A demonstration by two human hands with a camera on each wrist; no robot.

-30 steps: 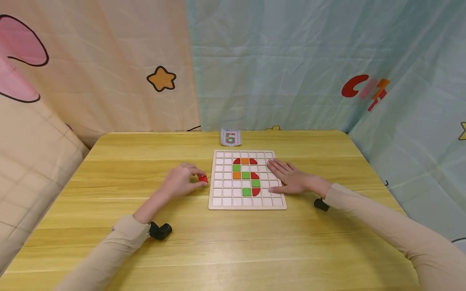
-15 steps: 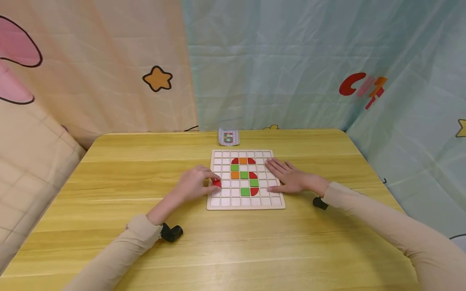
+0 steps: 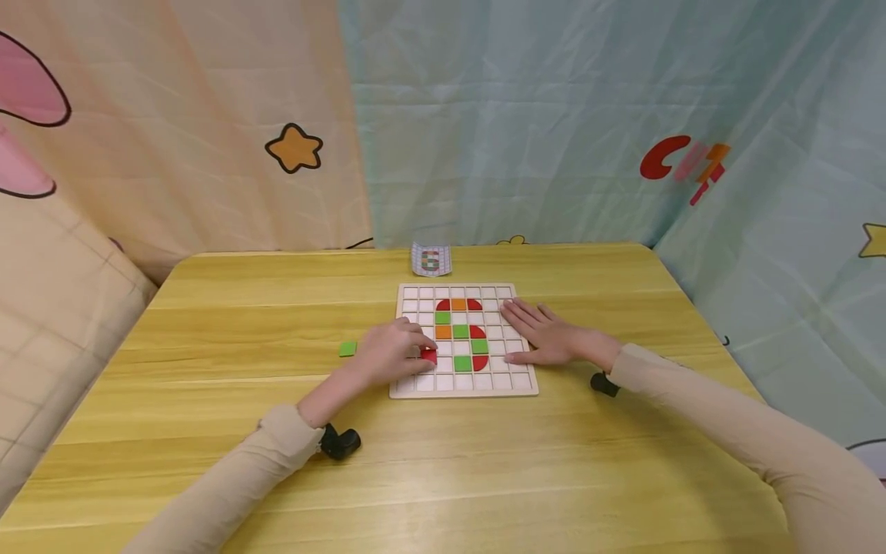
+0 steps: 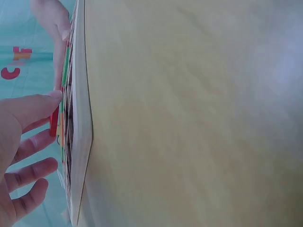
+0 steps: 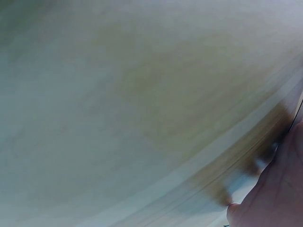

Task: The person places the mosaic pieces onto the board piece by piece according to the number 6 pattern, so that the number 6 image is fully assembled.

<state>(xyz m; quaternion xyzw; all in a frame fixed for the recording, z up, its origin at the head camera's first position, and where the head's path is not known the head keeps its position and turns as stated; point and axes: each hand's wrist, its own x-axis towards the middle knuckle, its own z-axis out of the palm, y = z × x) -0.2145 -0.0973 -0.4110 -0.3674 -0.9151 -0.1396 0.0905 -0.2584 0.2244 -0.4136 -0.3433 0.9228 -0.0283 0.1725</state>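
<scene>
Between thumb and forefinger my left hand point(image 3: 391, 350) pinches a red tile point(image 3: 429, 357) over the left part of the white grid board point(image 3: 464, 388). In the left wrist view the red tile point(image 4: 54, 122) is held on edge close to the board, other fingers spread loosely; whether it touches cannot be told. My right hand point(image 3: 554, 336) lies flat on the board's right edge, fingers extended. Red, orange and green tiles, among them an orange square point(image 3: 443, 332) and a green square point(image 3: 480, 346), sit in cells in the board's middle.
A loose green tile point(image 3: 348, 349) lies on the wooden table point(image 3: 484, 477), left of my left hand. Behind the board, near the table's far edge, a small printed card point(image 3: 431, 260) shows a coloured grid figure. Curtains point(image 3: 519, 115) hang behind the table.
My left hand has moved right, carrying the red tile from beside the board to over its left cells. The loose green tile has come into sight. My right hand stays in place.
</scene>
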